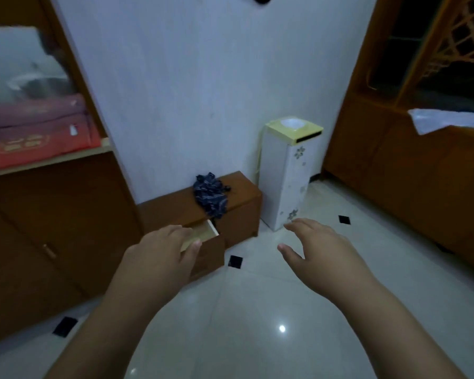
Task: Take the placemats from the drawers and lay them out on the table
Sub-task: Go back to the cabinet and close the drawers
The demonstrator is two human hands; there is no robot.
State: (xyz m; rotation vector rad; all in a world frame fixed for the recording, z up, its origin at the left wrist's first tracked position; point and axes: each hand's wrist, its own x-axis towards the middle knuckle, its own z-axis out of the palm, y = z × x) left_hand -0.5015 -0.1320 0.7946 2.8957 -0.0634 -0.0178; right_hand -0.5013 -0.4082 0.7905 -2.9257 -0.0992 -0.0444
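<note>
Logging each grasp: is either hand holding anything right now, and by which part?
Nothing is held. Left hand and right hand are both open, reaching toward the open drawer.

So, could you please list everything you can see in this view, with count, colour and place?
low cabinet: one, brown wood, against the white wall, centre
drawer: one, pale inside, pulled open at the cabinet's left front; contents hidden
crumpled cloth: one, dark blue patterned, on the cabinet top, draping over its front edge
tall stand: one, white with flower print and yellow top, right of the cabinet
folded blankets: a stack, pink and red, on the left shelf
wardrobe: one, brown, left
sideboard: one, brown, right
white cloth: one, on the sideboard
floor: glossy white tiles with black diamonds
left hand: open, in front of the drawer
right hand: open, over the floor
</note>
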